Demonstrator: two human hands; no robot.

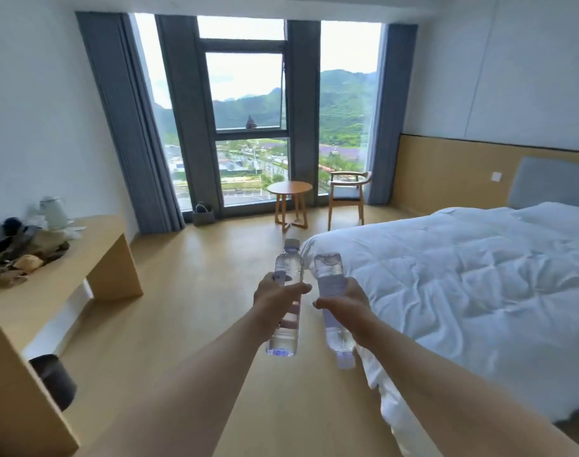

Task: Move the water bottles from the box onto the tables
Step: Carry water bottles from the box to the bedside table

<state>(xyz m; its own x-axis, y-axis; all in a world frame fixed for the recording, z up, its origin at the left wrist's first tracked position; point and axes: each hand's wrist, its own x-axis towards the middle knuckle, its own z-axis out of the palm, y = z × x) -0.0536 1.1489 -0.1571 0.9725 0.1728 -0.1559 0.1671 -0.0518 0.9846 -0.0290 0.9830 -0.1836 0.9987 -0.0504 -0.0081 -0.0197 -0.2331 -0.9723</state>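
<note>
Clear bottles, 1 gripped in each of the hands: left [275,300] cap-up, right [344,303] cap-down; round worktop [289,187] well ahead by the window, nearer neither

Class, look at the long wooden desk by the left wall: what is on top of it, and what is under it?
On the desk stand a white kettle and a heap of clothing or bags. Under it, a dark bin stands on the floor; the desk hides whatever lies further beneath.
</note>
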